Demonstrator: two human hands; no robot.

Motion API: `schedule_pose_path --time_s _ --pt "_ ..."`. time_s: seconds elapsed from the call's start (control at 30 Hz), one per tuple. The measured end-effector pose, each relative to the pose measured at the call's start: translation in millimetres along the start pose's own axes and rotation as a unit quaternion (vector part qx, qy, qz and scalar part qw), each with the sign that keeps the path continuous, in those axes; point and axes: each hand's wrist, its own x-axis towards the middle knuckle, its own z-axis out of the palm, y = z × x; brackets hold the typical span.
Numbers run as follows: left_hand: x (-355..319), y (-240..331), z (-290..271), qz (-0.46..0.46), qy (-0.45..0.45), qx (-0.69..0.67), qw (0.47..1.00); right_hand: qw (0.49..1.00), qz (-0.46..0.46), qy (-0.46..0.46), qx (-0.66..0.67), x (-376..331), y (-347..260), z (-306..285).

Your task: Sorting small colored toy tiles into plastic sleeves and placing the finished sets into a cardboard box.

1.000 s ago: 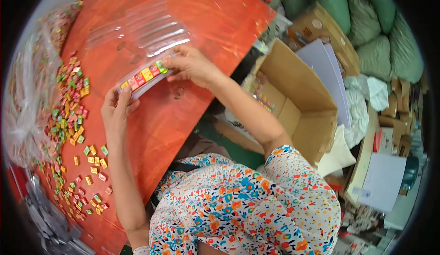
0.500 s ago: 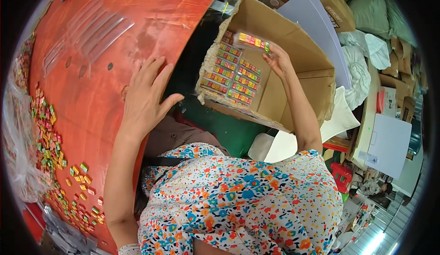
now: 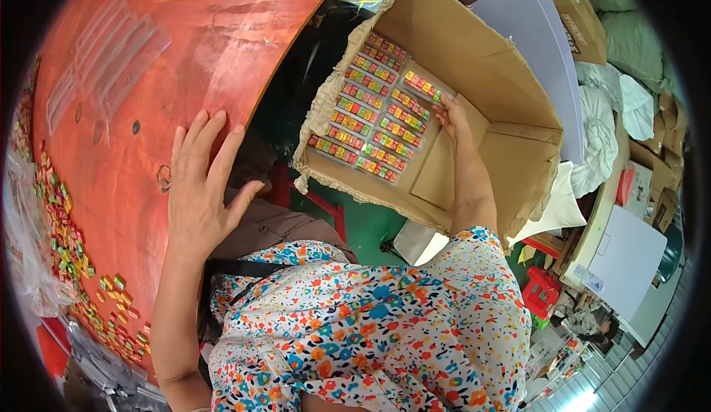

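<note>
A cardboard box (image 3: 511, 134) with a ragged near edge stands right of the table. Inside it, clear packs of small colourful wrapped pieces (image 3: 349, 119) lie in two columns. My right hand (image 3: 454, 116) reaches into the box, its fingers closed on the end of one such pack (image 3: 422, 85) at the far end of the right column. That pack is low, beside the others; whether it touches the bottom I cannot tell. My left hand (image 3: 201, 184) rests open near the red table's (image 3: 215, 49) edge, fingers stretched out and holding nothing.
Empty clear plastic trays (image 3: 111, 60) lie on the table's far part. Loose wrapped pieces (image 3: 63, 219) are strewn along its left side, by a clear plastic bag (image 3: 29, 242). Pale boards (image 3: 529, 49) lean behind the box. A red stool (image 3: 541, 292) stands at right.
My right hand has lowered the pack into the box, down to the level of the others. My left hand stays open over the table; the whole view has shifted a little.
</note>
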Motion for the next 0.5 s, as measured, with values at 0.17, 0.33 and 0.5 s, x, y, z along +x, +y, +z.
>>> schedule_pose_path --time_s 0.17,0.33,0.5 --pt "1 0 1 -0.003 0.001 0.002 1.0 0.983 0.038 0.035 -0.178 16 -1 -3" --pt "-1 0 1 -0.008 0.01 0.002 1.0 0.966 0.035 0.035 -0.254 12 -8 19" --pt "0 1 0 -0.003 0.016 -0.005 1.0 0.942 -0.011 0.039 -0.334 34 -6 4"
